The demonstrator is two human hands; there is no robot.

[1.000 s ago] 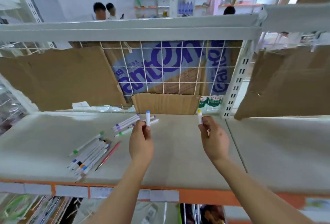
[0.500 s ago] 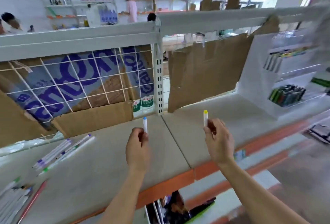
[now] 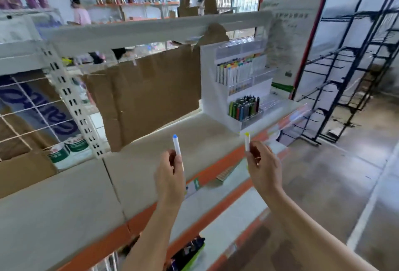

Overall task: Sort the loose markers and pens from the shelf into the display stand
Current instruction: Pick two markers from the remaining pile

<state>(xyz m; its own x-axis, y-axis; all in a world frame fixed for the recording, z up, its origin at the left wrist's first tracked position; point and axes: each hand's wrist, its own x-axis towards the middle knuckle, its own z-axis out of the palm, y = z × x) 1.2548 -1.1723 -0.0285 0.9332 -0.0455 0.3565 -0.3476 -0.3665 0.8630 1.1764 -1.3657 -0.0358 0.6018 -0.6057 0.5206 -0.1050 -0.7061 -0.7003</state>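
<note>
Left hand (image 3: pixel 170 175) pinches the blue-tipped marker (image 3: pixel 177 146) upright; right hand (image 3: pixel 263 169) pinches the yellow-tipped marker (image 3: pixel 247 142) upright. Both are held over the shelf (image 3: pixel 151 162) near its orange front edge, with bare shelf between them and the stand (image 3: pixel 237 89) at the right end. Cardboard (image 3: pixel 146 93) backs the shelf. Since the earlier frame, the stand has come closer to centre and the loose markers are out of view.

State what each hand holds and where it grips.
Left hand pinches the blue-capped marker by its lower barrel; right hand pinches the yellow-capped marker likewise.
</note>
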